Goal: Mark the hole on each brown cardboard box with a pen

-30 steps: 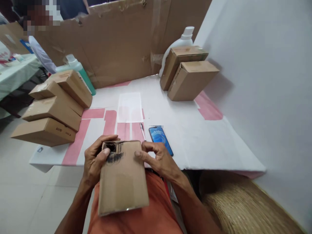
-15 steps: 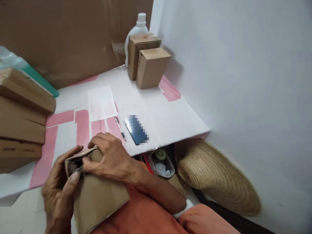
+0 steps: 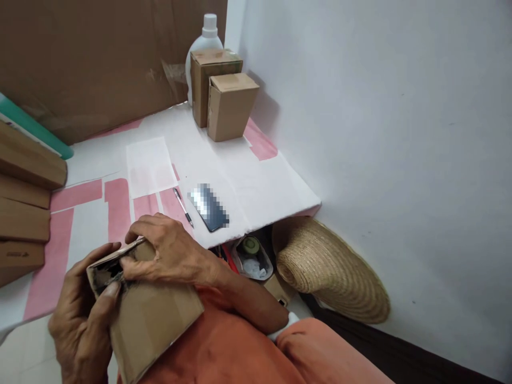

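The left hand (image 3: pixel 82 322) has its fingers gripping a cardboard box (image 3: pixel 156 325); the right hand (image 3: pixel 164 253) pinches its edge beside a ragged hole (image 3: pixel 107 273); the box tilts above the lap (image 3: pixel 232 344), near the bench (image 3: pixel 256 186).

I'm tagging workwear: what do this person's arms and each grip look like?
Left grip and right grip are bare hands, with no glove or ring showing. The right forearm is bare too, without a visible watch; orange clothing shows beside it.
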